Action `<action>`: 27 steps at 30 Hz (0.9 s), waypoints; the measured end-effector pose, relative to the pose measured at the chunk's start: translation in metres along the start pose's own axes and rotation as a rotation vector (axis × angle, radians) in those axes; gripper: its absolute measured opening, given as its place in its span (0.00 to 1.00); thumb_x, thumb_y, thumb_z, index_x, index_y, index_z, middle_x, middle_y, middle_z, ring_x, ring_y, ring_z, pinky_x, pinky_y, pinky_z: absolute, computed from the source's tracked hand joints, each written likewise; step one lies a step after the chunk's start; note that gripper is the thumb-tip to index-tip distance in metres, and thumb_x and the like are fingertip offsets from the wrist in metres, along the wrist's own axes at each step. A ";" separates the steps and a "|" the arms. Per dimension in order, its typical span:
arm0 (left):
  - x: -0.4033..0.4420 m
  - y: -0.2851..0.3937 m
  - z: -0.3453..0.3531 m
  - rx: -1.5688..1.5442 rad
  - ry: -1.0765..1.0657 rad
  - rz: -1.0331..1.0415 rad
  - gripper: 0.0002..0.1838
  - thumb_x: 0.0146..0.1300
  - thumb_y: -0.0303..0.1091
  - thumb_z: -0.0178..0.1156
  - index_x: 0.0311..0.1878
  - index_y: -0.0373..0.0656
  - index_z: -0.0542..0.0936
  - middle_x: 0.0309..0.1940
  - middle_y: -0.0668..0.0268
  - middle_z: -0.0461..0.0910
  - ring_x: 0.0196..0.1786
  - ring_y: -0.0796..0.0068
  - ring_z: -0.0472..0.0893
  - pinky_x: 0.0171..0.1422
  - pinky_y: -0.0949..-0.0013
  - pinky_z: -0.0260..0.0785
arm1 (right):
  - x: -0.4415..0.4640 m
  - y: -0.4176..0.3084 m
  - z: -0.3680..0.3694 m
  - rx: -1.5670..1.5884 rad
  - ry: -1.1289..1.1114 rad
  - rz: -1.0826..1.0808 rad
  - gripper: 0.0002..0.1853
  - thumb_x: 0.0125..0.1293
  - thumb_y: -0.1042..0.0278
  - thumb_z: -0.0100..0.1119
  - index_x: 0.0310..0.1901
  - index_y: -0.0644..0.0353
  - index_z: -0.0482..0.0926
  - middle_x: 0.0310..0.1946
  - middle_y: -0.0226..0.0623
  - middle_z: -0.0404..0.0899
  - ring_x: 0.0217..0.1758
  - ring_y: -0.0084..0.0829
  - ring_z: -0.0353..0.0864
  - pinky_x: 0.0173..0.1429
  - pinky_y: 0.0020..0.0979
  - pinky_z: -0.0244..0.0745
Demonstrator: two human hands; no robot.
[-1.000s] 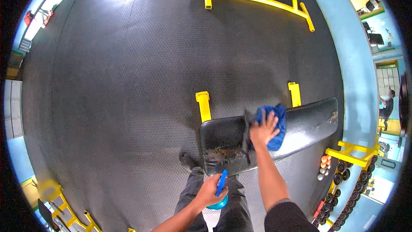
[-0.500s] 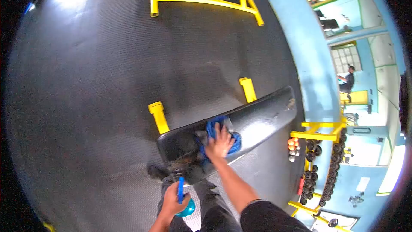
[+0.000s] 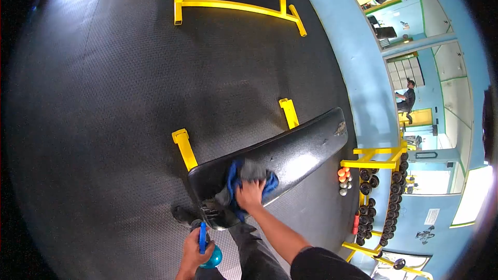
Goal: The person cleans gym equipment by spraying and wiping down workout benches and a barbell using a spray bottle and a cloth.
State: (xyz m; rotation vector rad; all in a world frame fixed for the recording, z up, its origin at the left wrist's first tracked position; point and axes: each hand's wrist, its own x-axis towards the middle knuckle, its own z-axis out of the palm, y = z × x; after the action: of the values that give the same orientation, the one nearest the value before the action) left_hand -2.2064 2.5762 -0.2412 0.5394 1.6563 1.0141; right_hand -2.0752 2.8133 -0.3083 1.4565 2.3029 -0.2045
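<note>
The person's right hand (image 3: 250, 195) is gripping a bunched blue and grey cloth (image 3: 233, 176) just below the centre of the frame, its fingers curling into the folds. The cloth is resting on the near part of a black bench pad (image 3: 270, 150), which is slanting from the lower centre of the frame towards the right of centre. The left hand (image 3: 194, 251), at the bottom of the frame, is closing around what is looking like a spray bottle (image 3: 213, 259), with a blue top and a teal body; whether a finger is pressing its trigger, one cannot tell.

Judging from this, the wiping of the pad is the step in hand, with the bottle standing ready off to the side. A torn patch (image 3: 210, 207) is showing at the pad's near end, right beside the cloth, and a worn spot (image 3: 341, 128) is marking the far end, right of centre. The next move, as a judgement, is calling for the cloth to be lying flat under an even palm, for lighter pressure around the torn covering so that no edge is catching, and for the left hand to be keeping the bottle clear of the right forearm.
</note>
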 end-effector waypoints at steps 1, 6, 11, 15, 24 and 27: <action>-0.001 -0.002 0.001 -0.008 -0.006 -0.010 0.25 0.45 0.33 0.69 0.49 0.39 0.77 0.31 0.58 0.77 0.31 0.61 0.79 0.39 0.62 0.71 | 0.026 -0.022 -0.023 -0.053 -0.064 -0.013 0.21 0.61 0.53 0.54 0.49 0.57 0.80 0.57 0.41 0.74 0.67 0.50 0.63 0.71 0.68 0.34; -0.008 -0.009 0.005 -0.085 0.048 -0.003 0.24 0.45 0.31 0.67 0.49 0.39 0.77 0.29 0.60 0.77 0.29 0.64 0.78 0.37 0.64 0.70 | 0.015 -0.127 -0.040 0.078 0.160 -0.413 0.23 0.67 0.48 0.48 0.51 0.58 0.80 0.70 0.36 0.60 0.73 0.42 0.54 0.72 0.64 0.40; -0.013 -0.002 -0.010 -0.116 0.089 0.074 0.23 0.46 0.32 0.67 0.49 0.39 0.77 0.29 0.62 0.77 0.29 0.68 0.78 0.36 0.66 0.70 | -0.090 -0.054 -0.002 -0.030 -0.045 -0.719 0.28 0.65 0.47 0.52 0.67 0.37 0.66 0.74 0.32 0.53 0.76 0.40 0.50 0.73 0.59 0.45; -0.016 -0.002 -0.015 -0.114 0.115 0.021 0.22 0.46 0.32 0.66 0.47 0.40 0.77 0.26 0.62 0.76 0.27 0.68 0.78 0.34 0.66 0.70 | -0.054 -0.040 -0.022 -0.031 -0.497 -0.755 0.30 0.67 0.48 0.48 0.71 0.29 0.58 0.74 0.34 0.52 0.78 0.42 0.46 0.73 0.66 0.39; -0.036 -0.041 0.007 -0.098 0.123 -0.069 0.22 0.48 0.31 0.68 0.49 0.42 0.77 0.30 0.67 0.77 0.30 0.75 0.77 0.38 0.69 0.71 | 0.047 -0.180 -0.037 -0.251 -0.147 -0.463 0.19 0.62 0.51 0.51 0.39 0.56 0.85 0.44 0.38 0.81 0.58 0.42 0.73 0.67 0.70 0.47; -0.038 -0.029 0.005 -0.120 0.103 -0.034 0.24 0.48 0.33 0.66 0.51 0.36 0.76 0.46 0.51 0.80 0.50 0.53 0.81 0.57 0.61 0.71 | 0.003 -0.163 -0.019 -0.455 -0.073 -0.859 0.17 0.60 0.58 0.50 0.38 0.59 0.85 0.44 0.45 0.82 0.64 0.46 0.68 0.71 0.65 0.43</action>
State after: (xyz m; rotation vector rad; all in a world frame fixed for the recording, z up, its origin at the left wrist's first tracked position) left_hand -2.1855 2.5333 -0.2448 0.3835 1.6767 1.1242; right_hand -2.2264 2.7495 -0.3074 0.1959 2.5410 0.0363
